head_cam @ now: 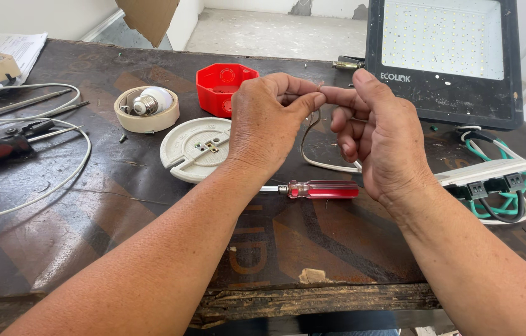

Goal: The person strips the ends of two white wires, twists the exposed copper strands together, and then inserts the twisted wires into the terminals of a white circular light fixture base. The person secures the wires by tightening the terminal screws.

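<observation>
Over a worn dark workbench (pixel 120 205), left hand (pixel 269 121) and right hand (pixel 375 134) pinching a thin wire (pixel 313 158), pale concrete floor (pixel 275 31) beyond

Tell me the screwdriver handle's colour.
Clear red, on the screwdriver; seen best in the head view.

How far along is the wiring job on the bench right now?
Done: the parts are laid out; the round white ceiling base lies open, terminals bare. In hand: the left hand and right hand pinch the end of the white wire between fingertips. Left: no wire reaches the base, the bulb still sits in the tape roll, and the red-handled screwdriver lies unused.
</observation>
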